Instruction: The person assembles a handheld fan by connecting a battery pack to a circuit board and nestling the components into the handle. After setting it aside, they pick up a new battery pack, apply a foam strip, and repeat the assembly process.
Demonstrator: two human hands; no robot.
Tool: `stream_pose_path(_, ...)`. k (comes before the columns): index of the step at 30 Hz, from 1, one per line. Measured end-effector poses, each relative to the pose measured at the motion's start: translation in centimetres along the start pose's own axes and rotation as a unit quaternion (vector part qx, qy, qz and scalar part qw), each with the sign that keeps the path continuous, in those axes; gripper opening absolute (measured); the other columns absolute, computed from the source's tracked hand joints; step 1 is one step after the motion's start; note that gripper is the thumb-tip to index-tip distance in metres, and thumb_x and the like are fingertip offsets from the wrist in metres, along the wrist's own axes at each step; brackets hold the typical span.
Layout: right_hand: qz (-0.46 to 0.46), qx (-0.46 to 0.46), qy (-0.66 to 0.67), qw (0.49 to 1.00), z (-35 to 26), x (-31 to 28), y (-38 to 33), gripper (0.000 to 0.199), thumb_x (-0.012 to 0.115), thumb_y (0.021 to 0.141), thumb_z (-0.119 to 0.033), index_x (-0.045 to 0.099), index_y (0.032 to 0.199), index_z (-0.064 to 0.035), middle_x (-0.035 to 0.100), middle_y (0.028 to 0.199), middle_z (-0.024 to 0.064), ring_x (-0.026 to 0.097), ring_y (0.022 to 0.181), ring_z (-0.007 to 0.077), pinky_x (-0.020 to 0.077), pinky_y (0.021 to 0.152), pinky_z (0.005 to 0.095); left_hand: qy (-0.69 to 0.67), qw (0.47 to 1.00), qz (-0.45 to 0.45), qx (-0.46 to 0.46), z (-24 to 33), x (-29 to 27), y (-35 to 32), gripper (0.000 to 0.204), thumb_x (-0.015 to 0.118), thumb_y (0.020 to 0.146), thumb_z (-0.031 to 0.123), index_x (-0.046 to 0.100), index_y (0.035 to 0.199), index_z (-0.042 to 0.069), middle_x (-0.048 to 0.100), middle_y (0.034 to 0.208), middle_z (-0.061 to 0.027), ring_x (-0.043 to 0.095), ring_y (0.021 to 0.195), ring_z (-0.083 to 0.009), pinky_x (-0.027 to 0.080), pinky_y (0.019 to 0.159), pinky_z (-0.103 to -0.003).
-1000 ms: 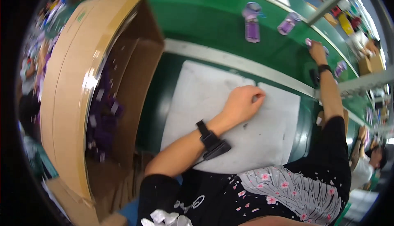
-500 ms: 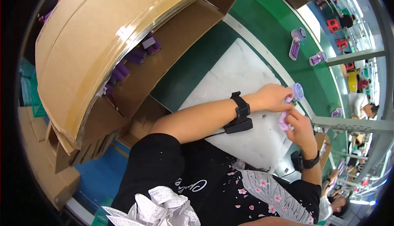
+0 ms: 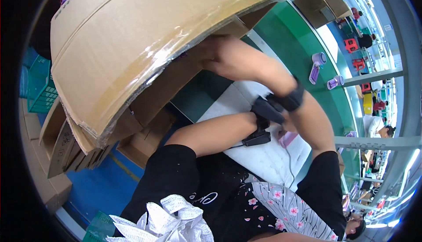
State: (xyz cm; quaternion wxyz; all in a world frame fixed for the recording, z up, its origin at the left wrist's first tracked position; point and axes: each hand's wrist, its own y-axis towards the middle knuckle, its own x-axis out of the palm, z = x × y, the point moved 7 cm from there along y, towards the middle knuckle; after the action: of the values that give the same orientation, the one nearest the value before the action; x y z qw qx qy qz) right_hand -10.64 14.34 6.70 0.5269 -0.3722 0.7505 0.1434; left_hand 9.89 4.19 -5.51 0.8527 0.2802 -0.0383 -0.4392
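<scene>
My right arm crosses over the left one. My right hand (image 3: 217, 55), smeared by motion, reaches into the opening of a large cardboard box (image 3: 118, 35); its fingers are hidden in shadow. My left hand (image 3: 286, 123) is mostly covered by the right wrist and its black strap. From it a lilac plastic piece (image 3: 288, 139) sticks out, held over the white foam sheet (image 3: 224, 103); the piece's other end is hidden. Both wrists carry black strapped devices with a cable.
Two purple devices with round heads and slotted handles, one upper (image 3: 314, 73) and one lower (image 3: 335, 82), lie on the green bench (image 3: 303, 35). A smaller carton (image 3: 323, 2) stands at the far end. A metal rail (image 3: 373, 142) crosses at right. Flattened cardboard and a teal crate (image 3: 41, 86) are at left.
My right hand has left the lilac piece and swung up and left to the box. My left hand has drawn nearer, keeping the piece. The view has shifted slightly.
</scene>
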Motion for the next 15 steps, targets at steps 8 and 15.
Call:
stream_pose_path(8, 0.037, -0.087, -0.058, 0.994, 1.5, 6.4, 5.8, 0.039, 0.058, 0.082, -0.024, 0.061, 0.116, -0.0049, 0.064, 0.11, 0.0169, 0.061, 0.106, 0.0331, 0.0504, 0.088, 0.0419, -0.107, 0.992, 0.06, -0.012, -2.7, 2.1, -1.3, 0.037, 0.061, 0.087, 0.033, 0.054, 0.116, 0.01, 0.055, 0.124, -0.012, 0.055, 0.107, -0.0249, 0.046, 0.085, -0.038)
stream_pose_path(15, 0.122, -0.069, -0.059, 0.988, 0.5, 8.1, 6.5, 0.036, 0.066, 0.076, -0.029, 0.067, 0.1, -0.0023, 0.067, 0.101, 0.018, 0.064, 0.097, 0.0314, 0.052, 0.084, 0.0409, -0.286, 0.951, -0.071, -0.098, -3.8, 3.4, -0.8, 0.044, 0.059, 0.089, 0.029, 0.047, 0.126, 0.009, 0.048, 0.132, -0.0122, 0.046, 0.119, -0.0237, 0.041, 0.095, -0.036)
